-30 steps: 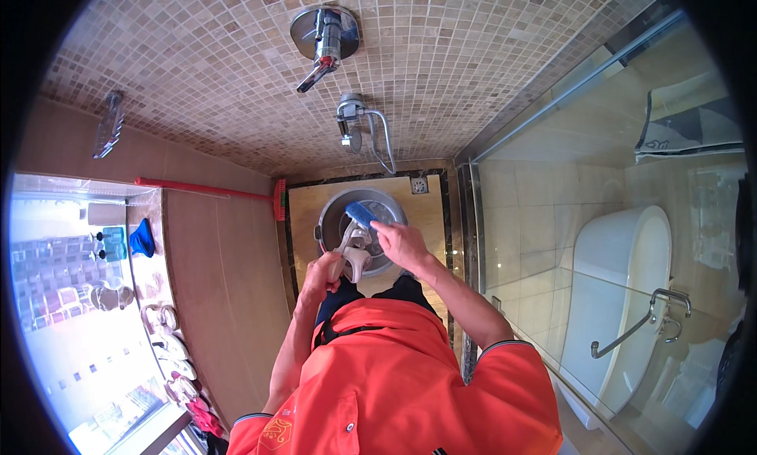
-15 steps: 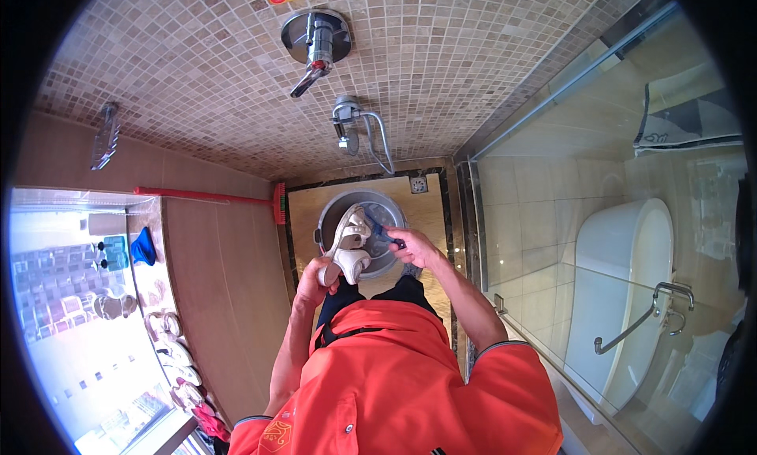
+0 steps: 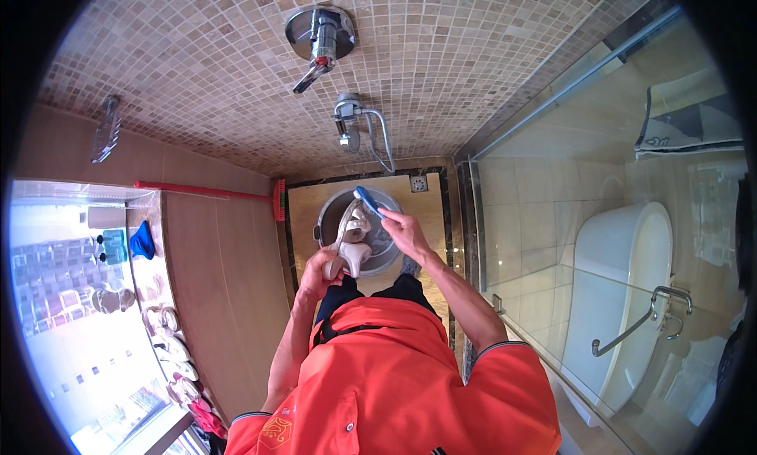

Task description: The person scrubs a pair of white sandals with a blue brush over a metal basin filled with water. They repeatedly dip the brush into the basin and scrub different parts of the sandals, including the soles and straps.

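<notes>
My left hand (image 3: 318, 272) is closed round the heel end of a white strappy sandal (image 3: 355, 255). The sandal is held over a round grey basin (image 3: 328, 214) on the floor, its toe end pointing away from me. My right hand (image 3: 407, 233) grips a blue-handled brush (image 3: 369, 202) with pale bristles. The brush head is near the far end of the sandal; whether the two touch I cannot tell. What lies in the basin below the sandal is mostly hidden.
A chrome mixer tap (image 3: 322, 45) and a shower holder with hose (image 3: 349, 122) are on the mosaic wall ahead. A red broom (image 3: 209, 190) leans at left, below a sill with several shoes (image 3: 173, 348). A glass panel and bathtub (image 3: 623, 297) stand right.
My right hand has raised the brush from inside the basin to the far end of the sandal, so its head now shows. The sandal has tilted slightly.
</notes>
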Tool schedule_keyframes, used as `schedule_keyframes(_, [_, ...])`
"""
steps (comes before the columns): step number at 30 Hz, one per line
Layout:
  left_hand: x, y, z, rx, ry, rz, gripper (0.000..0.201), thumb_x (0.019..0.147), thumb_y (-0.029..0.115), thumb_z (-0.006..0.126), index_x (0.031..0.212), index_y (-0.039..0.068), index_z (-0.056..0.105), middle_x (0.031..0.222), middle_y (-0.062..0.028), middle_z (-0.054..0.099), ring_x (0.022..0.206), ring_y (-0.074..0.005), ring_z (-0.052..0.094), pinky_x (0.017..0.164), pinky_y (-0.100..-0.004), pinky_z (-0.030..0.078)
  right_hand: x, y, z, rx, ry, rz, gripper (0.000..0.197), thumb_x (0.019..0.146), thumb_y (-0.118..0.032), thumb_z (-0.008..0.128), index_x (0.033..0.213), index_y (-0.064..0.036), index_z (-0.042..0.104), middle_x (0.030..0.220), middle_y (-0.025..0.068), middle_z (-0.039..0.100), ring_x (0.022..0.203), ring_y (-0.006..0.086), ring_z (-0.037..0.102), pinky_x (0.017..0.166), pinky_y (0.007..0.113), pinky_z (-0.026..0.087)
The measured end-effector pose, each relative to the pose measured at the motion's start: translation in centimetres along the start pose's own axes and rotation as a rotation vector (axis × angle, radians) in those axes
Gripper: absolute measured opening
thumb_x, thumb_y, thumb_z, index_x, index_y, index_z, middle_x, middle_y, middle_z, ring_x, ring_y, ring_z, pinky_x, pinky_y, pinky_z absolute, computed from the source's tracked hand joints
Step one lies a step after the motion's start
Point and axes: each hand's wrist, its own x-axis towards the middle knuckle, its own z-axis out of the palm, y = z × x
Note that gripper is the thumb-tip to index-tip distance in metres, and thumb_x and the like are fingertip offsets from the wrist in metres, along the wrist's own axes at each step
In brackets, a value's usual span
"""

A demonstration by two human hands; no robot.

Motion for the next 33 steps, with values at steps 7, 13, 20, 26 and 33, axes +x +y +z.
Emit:
schedule_keyframes(7, [-0.1,0.4,-0.7,-0.143,-0.122,0.008,0.037,0.104,0.047,0.052,0.109,0.012,0.06,0.074,-0.0061,0.062,0.051,-0.0145,0.054,0.041,-0.0275,0.035,-2.0,-4.6,2.0,-0.69,0.158,-0.415,0.032,0.095,-0.013,0.063,0.127,-0.0091,0.069,0.082,0.0195,0.069,0.066,0.0397,0.068,0.059,0.048,0.056])
schedule_keyframes(13, [1.4,-0.7,-1.2,-0.321,0.015,-0.065,0.036,0.109,0.043,0.042,0.106,0.012,0.06,0.075,-0.0054,0.062,0.053,-0.0163,0.055,0.043,-0.028,0.037,-5.1,-7.1,4.7,-0.412,-0.113,-0.478,0.031,0.097,-0.013,0.062,0.126,-0.0061,0.069,0.086,0.0206,0.069,0.073,0.0397,0.069,0.064,0.047,0.056])
schedule_keyframes(20, [2.9,-2.2,-3.7,-0.481,-0.003,-0.093,0.028,0.108,0.029,0.04,0.106,0.011,0.062,0.08,-0.0055,0.064,0.06,-0.0167,0.056,0.046,-0.0283,0.04,-7.3,-8.1,6.2,-0.362,-0.176,-0.422,0.031,0.096,-0.012,0.063,0.126,-0.0086,0.07,0.092,0.0207,0.072,0.078,0.0383,0.071,0.066,0.045,0.056])
schedule_keyframes(26, [2.7,-2.0,-2.2,-0.301,0.088,-0.117,0.035,0.11,0.043,0.046,0.109,0.011,0.058,0.078,-0.0042,0.06,0.053,-0.0146,0.051,0.044,-0.0273,0.039,-3.1,-5.0,6.0,-0.5,-0.079,-0.298,0.032,0.096,-0.016,0.06,0.126,-0.0089,0.071,0.075,0.0243,0.068,0.068,0.0408,0.069,0.059,0.048,0.052])
schedule_keyframes(33, [3.3,-2.6,-3.5,-0.372,0.125,-0.138,0.037,0.108,0.046,0.051,0.102,0.012,0.062,0.072,-0.0028,0.058,0.052,-0.0137,0.052,0.042,-0.0263,0.036,-6.8,-7.8,5.5,-0.322,-0.203,-0.261,0.033,0.097,-0.018,0.061,0.128,-0.0083,0.069,0.08,0.0251,0.069,0.074,0.0407,0.071,0.062,0.047,0.053])
